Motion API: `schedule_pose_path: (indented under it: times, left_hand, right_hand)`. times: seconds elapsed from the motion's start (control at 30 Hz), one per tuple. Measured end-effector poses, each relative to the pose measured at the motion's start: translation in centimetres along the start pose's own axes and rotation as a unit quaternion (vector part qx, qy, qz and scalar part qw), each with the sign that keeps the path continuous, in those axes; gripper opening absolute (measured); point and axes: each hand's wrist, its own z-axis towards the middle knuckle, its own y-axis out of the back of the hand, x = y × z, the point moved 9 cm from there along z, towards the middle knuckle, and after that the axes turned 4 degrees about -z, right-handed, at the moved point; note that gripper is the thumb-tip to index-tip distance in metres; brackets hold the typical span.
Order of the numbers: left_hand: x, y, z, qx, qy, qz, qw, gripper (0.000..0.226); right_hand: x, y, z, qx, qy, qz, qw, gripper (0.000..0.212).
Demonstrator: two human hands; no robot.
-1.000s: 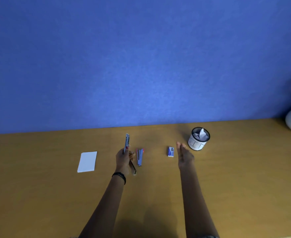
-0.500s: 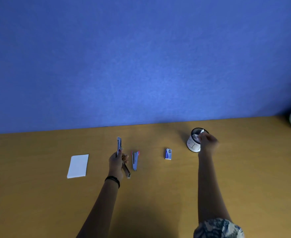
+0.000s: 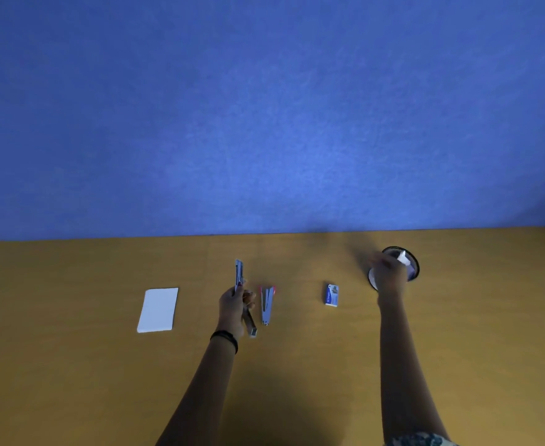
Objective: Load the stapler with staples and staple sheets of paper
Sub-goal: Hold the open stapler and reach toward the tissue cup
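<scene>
My left hand [image 3: 235,305] grips an opened stapler [image 3: 239,276]; its top arm sticks up above my fingers and the base points down toward me. Just to its right a second small stapler [image 3: 267,304] with red tips lies on the wooden table [image 3: 296,381]. A small blue staple box [image 3: 331,295] lies further right. My right hand [image 3: 387,272] hovers blurred over the front rim of a round white cup [image 3: 411,263] with crumpled paper inside; whether it holds anything cannot be seen. A white stack of paper [image 3: 158,310] lies left of my left hand.
A blue wall [image 3: 264,123] rises directly behind the table's far edge. The objects lie in a row across the middle of the table.
My right hand swung from beside the staple box out to the cup at the right and stays over it. My left hand keeps holding the opened stapler.
</scene>
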Motion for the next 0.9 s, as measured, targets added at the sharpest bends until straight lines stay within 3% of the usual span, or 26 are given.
schedule_pose_path:
  times: [0.23,0.43,0.9]
  left_hand:
    - [-0.4,-0.5,-1.8,0.057,0.011,-0.011,0.998,0.020]
    - [-0.6,-0.1,-3.5,0.079,0.006,0.007,0.997,0.025]
    - [1.6,1.3,-4.5,0.073,0.017,0.029,0.997,0.028]
  right_hand:
    - [1.5,-8.1,-7.4,0.170,0.077,0.006,0.982,0.022]
    - [4.3,-14.2,-16.1,0.307,0.217,-0.081,0.923,0.019]
    - [4.3,-14.3,-20.9,0.328,0.302,-0.147,0.883,0.020]
